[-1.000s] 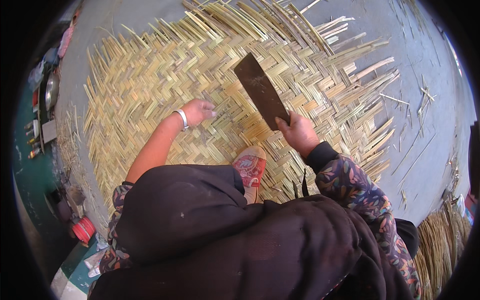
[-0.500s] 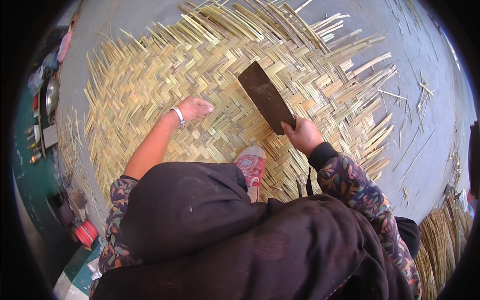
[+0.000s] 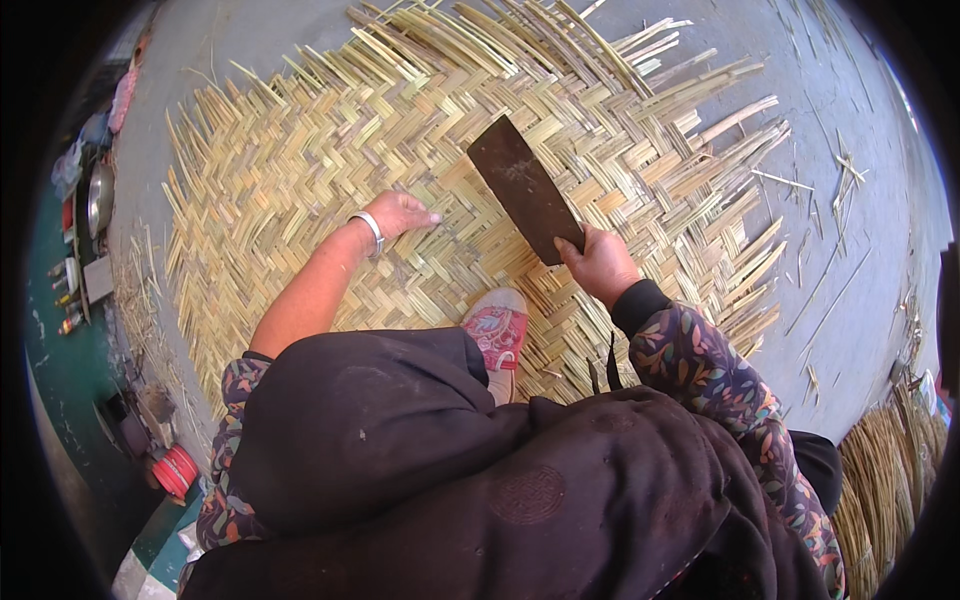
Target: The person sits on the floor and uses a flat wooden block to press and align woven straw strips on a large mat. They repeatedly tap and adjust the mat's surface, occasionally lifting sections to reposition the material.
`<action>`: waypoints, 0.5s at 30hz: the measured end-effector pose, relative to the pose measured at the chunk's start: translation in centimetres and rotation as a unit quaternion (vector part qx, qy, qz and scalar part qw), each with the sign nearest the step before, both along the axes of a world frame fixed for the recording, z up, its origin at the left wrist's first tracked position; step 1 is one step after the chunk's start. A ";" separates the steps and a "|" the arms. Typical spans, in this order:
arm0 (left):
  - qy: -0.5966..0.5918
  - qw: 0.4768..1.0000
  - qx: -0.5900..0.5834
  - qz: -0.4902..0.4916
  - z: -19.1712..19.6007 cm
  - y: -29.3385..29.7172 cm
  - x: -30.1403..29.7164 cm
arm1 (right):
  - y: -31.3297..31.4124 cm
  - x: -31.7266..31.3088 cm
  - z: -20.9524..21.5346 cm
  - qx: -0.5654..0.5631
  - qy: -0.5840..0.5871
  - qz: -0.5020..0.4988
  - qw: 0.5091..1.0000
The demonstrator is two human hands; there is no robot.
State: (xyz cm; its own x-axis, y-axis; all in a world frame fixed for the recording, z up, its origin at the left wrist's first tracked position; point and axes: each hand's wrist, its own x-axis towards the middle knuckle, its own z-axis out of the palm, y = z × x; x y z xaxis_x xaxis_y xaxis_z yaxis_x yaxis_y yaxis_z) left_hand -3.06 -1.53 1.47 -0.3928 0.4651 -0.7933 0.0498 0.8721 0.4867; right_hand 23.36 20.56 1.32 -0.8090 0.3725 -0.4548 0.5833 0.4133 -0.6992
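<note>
A large mat (image 3: 330,150) of pale woven reed strips lies in front of me, with a herringbone weave and loose strip ends round its edge. Low over the mat's middle is my left hand (image 3: 400,212), a pale band on its wrist. Its fingers are drawn together near the strips; anything between them is too small to make out. My right hand (image 3: 605,265) is wrapped round the near end of a cleaver (image 3: 522,185). The wide, dark rectangular blade points away and to the left above the weave; the handle is hidden in my fist.
My red patterned shoe (image 3: 497,330) rests on the mat between my arms. Cut straw bits (image 3: 845,180) litter the grey floor at right. At the lower right stands a bundle of thin stalks (image 3: 885,480). A red reel-shaped thing (image 3: 175,470) and a metal pan (image 3: 102,200) are at left.
My left hand has shifted slightly right, with a fingertip reaching further out over the weave. The cleaver and my right hand have moved a little up and left.
</note>
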 end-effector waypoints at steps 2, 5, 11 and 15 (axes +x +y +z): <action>0.011 1.000 0.005 0.011 -0.2 0.0 0.1 | 0.0 0.0 0.0 -0.015 -0.006 -0.002 1.000; -0.008 0.998 0.005 0.055 -0.6 -0.3 0.3 | -0.1 0.0 0.1 -0.006 0.003 -0.003 1.000; -0.012 0.994 0.030 0.107 -1.2 -0.9 0.8 | -0.2 0.0 0.3 0.006 0.000 -0.006 1.000; -0.035 0.989 0.026 0.140 -0.6 -1.1 1.2 | 0.0 0.0 0.2 -0.003 -0.008 0.002 1.000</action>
State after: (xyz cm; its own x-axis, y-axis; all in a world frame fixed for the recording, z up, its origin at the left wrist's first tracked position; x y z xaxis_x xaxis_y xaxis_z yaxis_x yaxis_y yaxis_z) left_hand -1.87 -2.59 0.90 -0.4570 0.3871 -0.8008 -0.2253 0.8206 0.5252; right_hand 23.39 20.54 1.48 -0.8027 0.3667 -0.4703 0.5933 0.4119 -0.6916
